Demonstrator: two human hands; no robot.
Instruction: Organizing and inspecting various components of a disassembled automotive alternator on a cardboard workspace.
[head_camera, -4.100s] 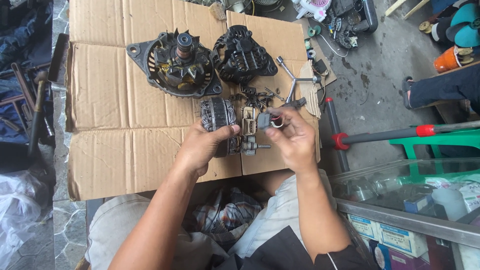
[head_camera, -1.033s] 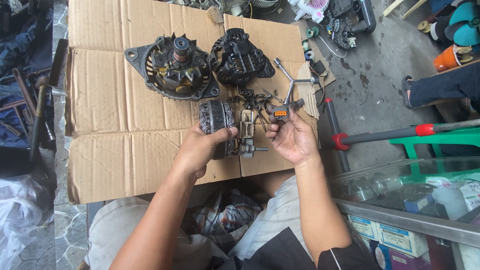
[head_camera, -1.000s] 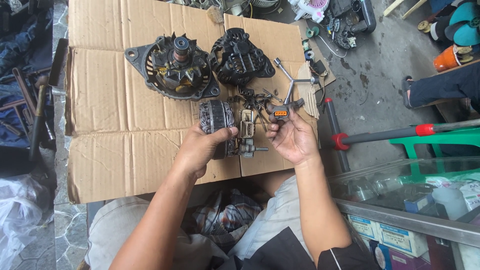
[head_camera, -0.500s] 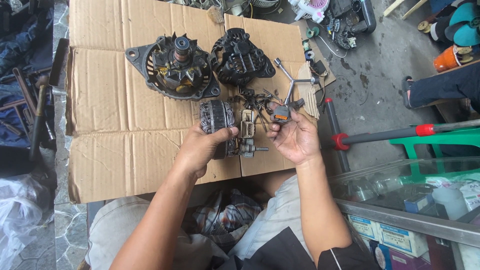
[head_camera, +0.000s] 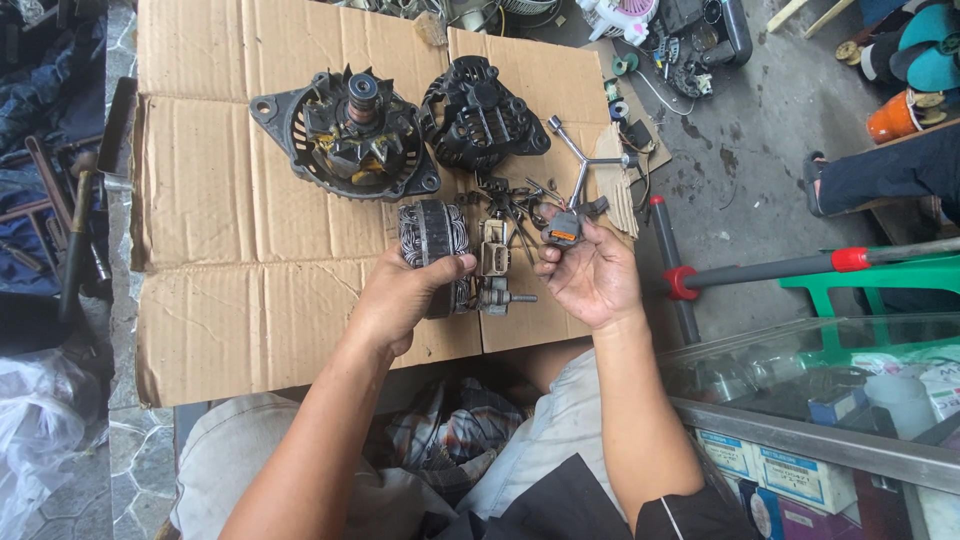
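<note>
Rotor (head_camera: 440, 255) of the stripped alternator sat on the cardboard sheet (head_camera: 230, 290), left hand (head_camera: 405, 300) clamped round it, its shaft pointing toward 3 o'clock, long axis running 9 to 3. Right hand (head_camera: 590, 275) pinched a small grey part with an orange tab (head_camera: 560, 232) at 1 o'clock of the rotor. Judged an inspection step; fitting that part next would need alignment

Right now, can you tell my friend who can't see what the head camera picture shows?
A person's left hand grips a wound metal motor part, while the right hand holds a small grey plug. Two dark motor housings lie on flattened cardboard.
</note>
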